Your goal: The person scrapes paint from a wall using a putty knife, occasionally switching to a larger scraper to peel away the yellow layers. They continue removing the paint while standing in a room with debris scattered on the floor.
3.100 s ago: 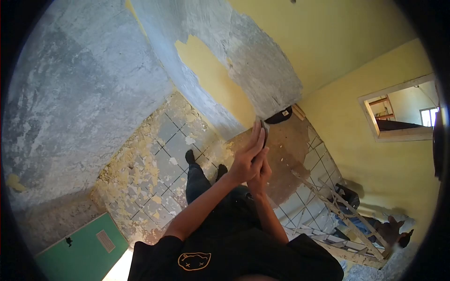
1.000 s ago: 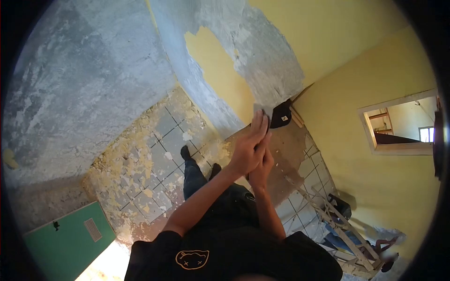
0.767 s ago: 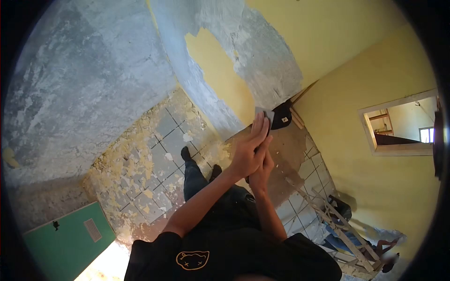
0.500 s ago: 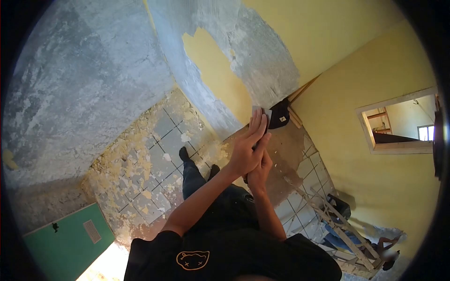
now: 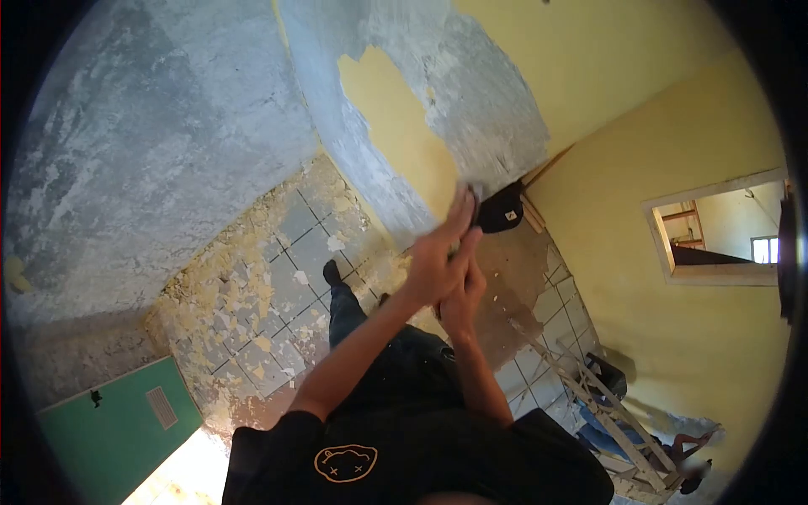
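Observation:
A paint scraper (image 5: 475, 198) is held in both hands, its blurred blade at the lower end of a remaining yellow paint patch (image 5: 396, 126) on the wall. My right hand (image 5: 459, 310) is closed around the handle. My left hand (image 5: 433, 265) lies over the tool, its fingers stretched along it toward the blade and pressing on it. Bare grey plaster (image 5: 488, 101) surrounds the patch. Motion smears the fingertips, and the hands cover most of the handle.
Paint flakes litter the tiled floor (image 5: 295, 252). A black cap-like item (image 5: 503, 209) and wooden pieces (image 5: 532, 215) are by the wall's foot. A ladder (image 5: 610, 404) stands at lower right, near another person (image 5: 690, 454). A green door (image 5: 118, 421) is at lower left.
Both hands and the scraper have shifted slightly, and the blade is now blurred and seen more edge-on. The view has tilted a little, so the wall sits slightly to the right.

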Demonstrator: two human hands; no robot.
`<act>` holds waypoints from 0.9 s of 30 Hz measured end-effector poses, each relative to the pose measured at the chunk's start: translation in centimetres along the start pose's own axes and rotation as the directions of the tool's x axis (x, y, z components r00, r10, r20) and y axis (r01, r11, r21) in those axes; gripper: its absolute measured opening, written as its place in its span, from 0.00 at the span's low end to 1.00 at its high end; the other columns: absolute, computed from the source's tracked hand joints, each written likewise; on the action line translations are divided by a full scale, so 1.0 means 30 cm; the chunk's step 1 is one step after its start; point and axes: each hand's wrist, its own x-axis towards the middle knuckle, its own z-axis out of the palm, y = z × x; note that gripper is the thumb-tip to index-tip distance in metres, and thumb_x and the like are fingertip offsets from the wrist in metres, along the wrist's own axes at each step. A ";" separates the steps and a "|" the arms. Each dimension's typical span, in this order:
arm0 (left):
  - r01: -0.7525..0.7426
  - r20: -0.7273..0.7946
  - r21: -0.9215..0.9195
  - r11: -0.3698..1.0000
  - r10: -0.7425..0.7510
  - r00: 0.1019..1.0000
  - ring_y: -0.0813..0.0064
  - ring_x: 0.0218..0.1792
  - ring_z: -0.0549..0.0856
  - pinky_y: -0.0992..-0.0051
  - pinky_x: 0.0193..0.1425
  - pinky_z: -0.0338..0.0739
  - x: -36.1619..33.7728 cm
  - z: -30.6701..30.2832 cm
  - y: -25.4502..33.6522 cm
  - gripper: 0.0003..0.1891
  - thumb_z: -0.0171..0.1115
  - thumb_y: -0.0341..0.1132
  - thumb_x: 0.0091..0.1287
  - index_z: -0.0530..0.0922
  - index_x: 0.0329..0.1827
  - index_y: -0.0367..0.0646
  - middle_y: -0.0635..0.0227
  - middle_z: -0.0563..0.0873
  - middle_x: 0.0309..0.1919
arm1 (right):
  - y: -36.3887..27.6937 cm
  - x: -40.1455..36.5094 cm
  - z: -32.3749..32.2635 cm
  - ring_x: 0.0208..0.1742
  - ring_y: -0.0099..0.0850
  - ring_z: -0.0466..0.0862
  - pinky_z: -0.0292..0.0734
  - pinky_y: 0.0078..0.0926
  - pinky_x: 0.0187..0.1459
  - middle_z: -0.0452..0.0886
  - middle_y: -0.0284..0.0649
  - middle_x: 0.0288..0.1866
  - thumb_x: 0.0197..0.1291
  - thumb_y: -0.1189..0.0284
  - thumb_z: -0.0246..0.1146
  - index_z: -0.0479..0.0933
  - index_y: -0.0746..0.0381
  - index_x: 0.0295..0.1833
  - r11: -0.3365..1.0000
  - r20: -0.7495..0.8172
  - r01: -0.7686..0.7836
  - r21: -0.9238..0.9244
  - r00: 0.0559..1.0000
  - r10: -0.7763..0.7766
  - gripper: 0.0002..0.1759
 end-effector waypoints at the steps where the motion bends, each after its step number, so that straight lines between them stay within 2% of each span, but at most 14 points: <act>1: -0.071 0.016 0.038 0.997 0.071 0.997 0.56 0.71 0.67 0.68 0.68 0.67 -0.031 0.023 -0.023 0.24 0.58 0.30 0.70 0.68 0.68 0.33 0.46 0.67 0.70 | 0.019 -0.012 -0.003 0.28 0.14 0.73 0.69 0.16 0.27 0.77 0.31 0.32 0.73 0.64 0.53 0.75 0.67 0.45 0.997 -0.088 0.071 -0.013 0.993 -0.072 0.15; 2: -0.137 0.035 0.075 0.988 0.135 0.990 0.55 0.72 0.64 0.67 0.69 0.67 -0.026 0.032 -0.012 0.24 0.58 0.30 0.70 0.69 0.68 0.34 0.47 0.66 0.70 | 0.000 0.012 0.000 0.28 0.14 0.73 0.69 0.16 0.27 0.77 0.31 0.32 0.73 0.64 0.53 0.75 0.67 0.45 0.997 -0.078 0.079 -0.012 0.994 -0.080 0.15; 4: -0.076 0.039 0.070 0.995 0.074 0.997 0.55 0.73 0.63 0.67 0.71 0.64 -0.012 0.040 -0.022 0.24 0.58 0.30 0.69 0.68 0.68 0.33 0.47 0.65 0.71 | -0.039 0.027 -0.023 0.21 0.14 0.72 0.65 0.15 0.21 0.77 0.31 0.30 0.74 0.65 0.51 0.75 0.68 0.45 0.996 -0.008 0.020 -0.088 1.000 -0.020 0.16; 5: -0.071 0.035 0.055 0.996 0.069 0.997 0.55 0.73 0.63 0.67 0.71 0.65 -0.005 0.038 -0.027 0.25 0.58 0.30 0.69 0.68 0.68 0.32 0.47 0.64 0.71 | -0.041 0.008 -0.030 0.21 0.14 0.72 0.65 0.15 0.21 0.77 0.31 0.30 0.74 0.65 0.51 0.75 0.68 0.45 0.995 -0.019 0.000 -0.098 1.000 -0.002 0.16; 8: -0.074 0.036 0.028 0.997 0.073 0.997 0.55 0.73 0.62 0.67 0.70 0.65 -0.027 0.035 -0.024 0.25 0.58 0.31 0.69 0.68 0.68 0.32 0.46 0.63 0.72 | -0.041 -0.004 -0.024 0.16 0.14 0.69 0.61 0.16 0.16 0.76 0.31 0.27 0.75 0.65 0.50 0.75 0.67 0.44 0.999 -0.019 -0.013 -0.043 1.000 0.012 0.16; 10: -0.099 0.049 0.018 0.995 0.098 0.994 0.55 0.73 0.62 0.67 0.70 0.65 0.007 0.030 -0.030 0.25 0.58 0.31 0.69 0.68 0.68 0.32 0.47 0.63 0.72 | -0.026 -0.010 -0.031 0.17 0.15 0.70 0.63 0.17 0.16 0.73 0.29 0.23 0.75 0.63 0.51 0.74 0.65 0.62 1.000 -0.054 -0.014 -0.010 0.998 0.013 0.20; 12: -0.137 0.019 0.090 0.986 0.136 0.991 0.54 0.73 0.62 0.67 0.70 0.66 0.027 0.040 -0.029 0.24 0.58 0.31 0.70 0.68 0.68 0.32 0.47 0.63 0.72 | -0.031 0.031 -0.012 0.16 0.15 0.70 0.63 0.17 0.16 0.73 0.29 0.23 0.75 0.63 0.50 0.74 0.65 0.61 1.000 -0.025 -0.010 0.002 1.000 0.010 0.20; 14: -0.148 0.015 0.080 0.986 0.147 0.989 0.55 0.74 0.62 0.67 0.70 0.66 0.021 0.031 -0.027 0.24 0.58 0.31 0.69 0.68 0.68 0.32 0.47 0.63 0.72 | -0.036 0.015 -0.026 0.16 0.15 0.70 0.63 0.17 0.16 0.73 0.29 0.22 0.76 0.62 0.50 0.74 0.65 0.61 1.000 -0.008 -0.028 0.004 1.000 0.028 0.20; 16: -0.085 0.072 -0.006 0.996 0.085 0.994 0.55 0.74 0.61 0.66 0.70 0.66 0.014 0.009 0.001 0.24 0.58 0.31 0.70 0.68 0.68 0.32 0.47 0.64 0.72 | -0.050 -0.010 -0.027 0.16 0.15 0.70 0.64 0.17 0.16 0.73 0.29 0.22 0.76 0.62 0.49 0.74 0.66 0.59 0.997 -0.010 -0.049 -0.056 0.999 0.049 0.20; 20: -0.140 0.057 0.062 0.988 0.137 0.989 0.54 0.74 0.61 0.66 0.70 0.65 0.010 0.038 -0.012 0.25 0.58 0.30 0.70 0.67 0.69 0.33 0.47 0.64 0.72 | -0.053 0.008 -0.022 0.16 0.15 0.70 0.64 0.17 0.16 0.73 0.29 0.22 0.76 0.63 0.50 0.74 0.66 0.57 0.999 -0.058 -0.002 -0.035 0.998 0.000 0.19; 23: -0.155 0.024 0.077 0.985 0.153 0.988 0.52 0.73 0.63 0.66 0.70 0.65 0.032 0.014 -0.001 0.26 0.57 0.30 0.70 0.66 0.70 0.32 0.46 0.64 0.71 | -0.035 0.024 -0.027 0.16 0.14 0.70 0.63 0.17 0.15 0.74 0.30 0.22 0.75 0.63 0.50 0.76 0.67 0.54 0.999 0.015 -0.039 0.022 0.999 0.038 0.18; 25: -0.086 0.074 0.035 0.996 0.083 0.994 0.51 0.72 0.65 0.66 0.70 0.66 0.003 -0.005 0.031 0.25 0.57 0.30 0.70 0.67 0.69 0.32 0.45 0.66 0.70 | -0.037 -0.004 -0.029 0.21 0.17 0.74 0.68 0.19 0.21 0.76 0.31 0.25 0.75 0.65 0.50 0.77 0.68 0.52 0.990 -0.018 0.035 -0.137 0.999 -0.038 0.18; 26: -0.106 0.072 0.037 0.994 0.103 0.992 0.51 0.72 0.65 0.66 0.70 0.66 -0.006 0.005 0.037 0.25 0.57 0.30 0.70 0.67 0.69 0.32 0.45 0.66 0.70 | -0.016 0.021 -0.029 0.21 0.17 0.74 0.68 0.19 0.21 0.76 0.31 0.25 0.75 0.65 0.50 0.77 0.68 0.52 0.990 -0.014 0.055 -0.130 0.998 -0.057 0.18; 27: -0.079 0.037 0.026 0.997 0.078 0.996 0.51 0.71 0.66 0.66 0.69 0.66 -0.025 0.025 0.032 0.24 0.57 0.30 0.70 0.68 0.68 0.32 0.44 0.67 0.70 | 0.020 0.053 -0.030 0.25 0.19 0.75 0.70 0.20 0.25 0.77 0.32 0.27 0.75 0.65 0.50 0.77 0.69 0.52 0.972 -0.021 0.187 -0.145 0.981 -0.192 0.18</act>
